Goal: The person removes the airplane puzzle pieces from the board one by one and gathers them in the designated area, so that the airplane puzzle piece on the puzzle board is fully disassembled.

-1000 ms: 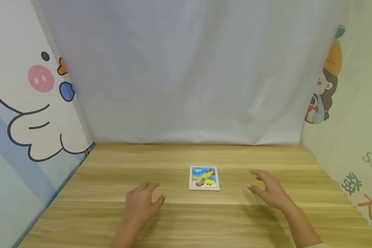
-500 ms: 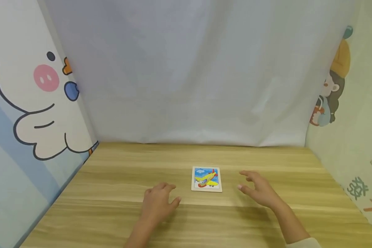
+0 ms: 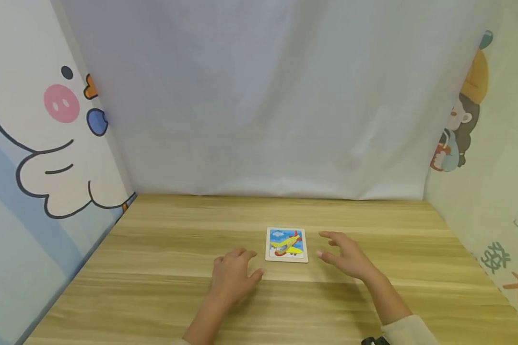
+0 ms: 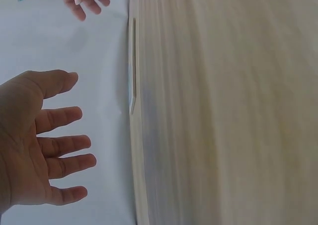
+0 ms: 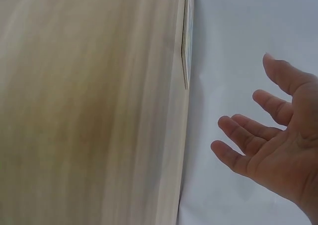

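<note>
A square picture puzzle board with a pale border lies flat on the wooden table, showing a yellow and red airplane on blue sky. My left hand hovers just left of it and a little nearer to me, fingers spread and holding nothing. To the board's right, my right hand is held above the table, thumb and fingers apart, also holding nothing. Neither hand touches the board. Both wrist views show the board edge-on: the left one has its thin side, and the right one its near corner.
The wood-grain table stretches to a white curtain at the back. Cartoon-printed walls stand on the left and the right. A small dark object shows at the bottom edge by the right sleeve.
My two hands have come closer together, the left moving right and the right moving left toward the board. The board stays where it lies; the head view has shifted slightly.
</note>
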`<state>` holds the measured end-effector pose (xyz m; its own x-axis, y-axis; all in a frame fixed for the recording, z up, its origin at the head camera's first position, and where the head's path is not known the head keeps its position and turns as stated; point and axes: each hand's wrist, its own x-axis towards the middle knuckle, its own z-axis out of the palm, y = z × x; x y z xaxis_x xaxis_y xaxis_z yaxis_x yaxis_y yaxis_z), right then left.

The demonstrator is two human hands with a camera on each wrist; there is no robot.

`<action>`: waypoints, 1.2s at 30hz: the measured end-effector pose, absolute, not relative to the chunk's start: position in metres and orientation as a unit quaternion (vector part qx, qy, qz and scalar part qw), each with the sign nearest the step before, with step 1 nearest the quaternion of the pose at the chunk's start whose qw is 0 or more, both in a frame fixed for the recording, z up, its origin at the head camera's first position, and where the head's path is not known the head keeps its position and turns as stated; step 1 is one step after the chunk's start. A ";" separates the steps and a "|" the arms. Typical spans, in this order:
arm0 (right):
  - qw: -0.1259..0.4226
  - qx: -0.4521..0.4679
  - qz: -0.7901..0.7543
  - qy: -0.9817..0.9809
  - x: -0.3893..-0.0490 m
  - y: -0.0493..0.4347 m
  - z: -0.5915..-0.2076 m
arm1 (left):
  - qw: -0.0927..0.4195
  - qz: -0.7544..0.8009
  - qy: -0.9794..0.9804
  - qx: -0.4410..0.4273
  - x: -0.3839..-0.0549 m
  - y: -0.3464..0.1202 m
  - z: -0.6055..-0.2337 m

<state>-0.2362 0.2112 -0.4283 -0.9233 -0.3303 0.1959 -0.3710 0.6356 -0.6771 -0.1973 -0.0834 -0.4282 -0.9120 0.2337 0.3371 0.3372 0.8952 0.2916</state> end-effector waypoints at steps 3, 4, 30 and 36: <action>0.020 0.193 0.382 -0.904 -0.240 0.206 -0.428 | 0.147 -0.182 -0.961 -0.148 -0.201 -0.080 -0.428; 0.016 0.192 0.384 -0.903 -0.242 0.205 -0.428 | 0.146 -0.186 -0.960 -0.148 -0.203 -0.078 -0.428; -0.037 0.174 0.471 -0.864 -0.281 0.165 -0.442 | 0.037 -0.370 -0.916 -0.152 -0.241 -0.040 -0.450; -0.038 0.176 0.470 -0.864 -0.296 0.155 -0.442 | 0.037 -0.316 -0.937 -0.146 -0.247 -0.029 -0.453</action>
<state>-0.2964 0.1549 -0.4425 -0.9350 -0.3399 0.1009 -0.2694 0.4959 -0.8256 -0.2467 -0.0292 -0.4526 -0.9546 0.2502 0.1616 0.2970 0.7581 0.5805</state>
